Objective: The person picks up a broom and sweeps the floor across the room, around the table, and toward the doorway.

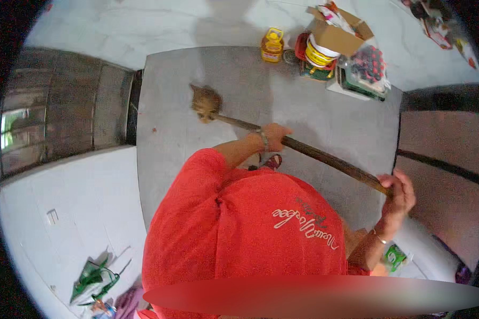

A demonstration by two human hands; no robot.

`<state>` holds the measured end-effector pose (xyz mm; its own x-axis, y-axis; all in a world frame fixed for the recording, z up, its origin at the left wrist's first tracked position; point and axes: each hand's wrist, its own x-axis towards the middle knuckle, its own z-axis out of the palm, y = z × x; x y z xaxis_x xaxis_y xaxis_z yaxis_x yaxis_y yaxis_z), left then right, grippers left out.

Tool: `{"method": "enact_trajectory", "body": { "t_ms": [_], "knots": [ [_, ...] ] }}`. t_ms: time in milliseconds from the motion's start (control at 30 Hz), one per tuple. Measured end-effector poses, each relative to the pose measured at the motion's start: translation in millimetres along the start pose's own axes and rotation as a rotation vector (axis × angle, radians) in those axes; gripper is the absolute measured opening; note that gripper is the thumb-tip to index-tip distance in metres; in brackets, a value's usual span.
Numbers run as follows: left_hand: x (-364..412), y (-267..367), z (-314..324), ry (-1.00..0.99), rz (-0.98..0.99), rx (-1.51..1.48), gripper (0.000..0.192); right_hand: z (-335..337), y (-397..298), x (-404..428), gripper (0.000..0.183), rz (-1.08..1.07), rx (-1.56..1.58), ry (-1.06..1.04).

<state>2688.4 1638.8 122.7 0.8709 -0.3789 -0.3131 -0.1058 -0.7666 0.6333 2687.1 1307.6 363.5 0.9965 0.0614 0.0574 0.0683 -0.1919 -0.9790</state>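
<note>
A broom with a long wooden handle (335, 161) runs slantwise across the view, its tan bristle head (206, 101) on the grey floor at the upper left. My left hand (276, 136) is closed round the handle in front of my red shirt, nearer the broom head. Out to the right, my right hand (399, 191) grips the top end of the handle, some of its fingers loosely curled. The bristles are blurred. Below the left forearm, a foot in a dark red sandal (273, 161) shows.
By the far wall stand a yellow oil jug (272, 46), a cardboard box (337, 34) on stacked tubs and a crate of red-capped bottles (369, 65). Dark doors flank both sides. A green and white bag (94, 281) hangs at the lower left.
</note>
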Motion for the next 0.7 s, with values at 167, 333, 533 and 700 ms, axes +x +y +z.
{"method": "enact_trajectory", "body": {
  "t_ms": [167,333,533,700],
  "knots": [
    [6,14,-1,-0.166,0.081,-0.103,0.03,12,-26,8,0.021,-0.231,0.105,-0.119],
    [-41,-62,-1,-0.126,0.03,-0.141,0.032,89,-11,9,0.019,-0.055,0.009,-0.15],
    [-134,-236,-10,-0.098,-0.202,-0.086,0.028,231,46,-3,0.02,0.156,-0.058,-0.337],
    [-155,-273,-94,-0.081,-0.28,-0.069,0.026,299,15,18,0.021,0.177,0.004,-0.365]
  ]
}}
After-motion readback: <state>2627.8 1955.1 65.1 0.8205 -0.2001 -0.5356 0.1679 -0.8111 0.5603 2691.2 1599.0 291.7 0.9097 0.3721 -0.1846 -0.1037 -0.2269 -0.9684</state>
